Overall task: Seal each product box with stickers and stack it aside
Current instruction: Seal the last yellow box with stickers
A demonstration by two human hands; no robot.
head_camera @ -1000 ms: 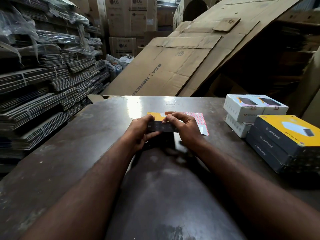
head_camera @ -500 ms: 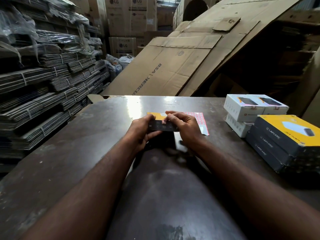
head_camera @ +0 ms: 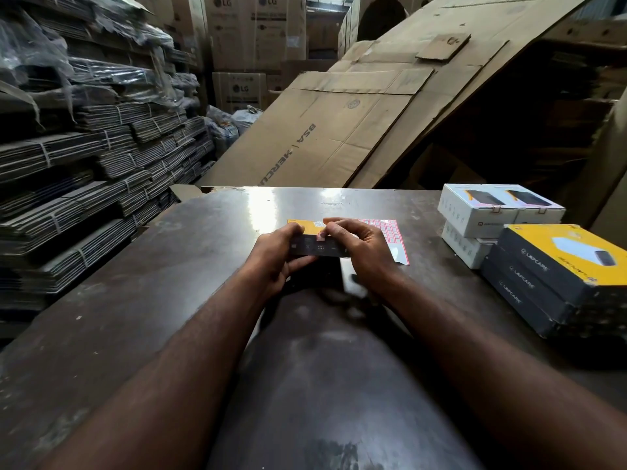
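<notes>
Hardly anything has shifted: mid-counter [head_camera: 169, 300], the yellow-topped box [head_camera: 315, 249] stays gripped at its left end by the left hand [head_camera: 274, 252], while the right hand [head_camera: 366, 252] fingers [head_camera: 336, 227] pinch a pink sticker [head_camera: 320, 236] onto its near edge.

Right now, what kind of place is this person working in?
Probably a warehouse or packing room: tall brown LG cartons at the back, strapped bundles of flattened cardboard on the left, and yellow-and-grey product boxes stacked on the dark table.
</notes>
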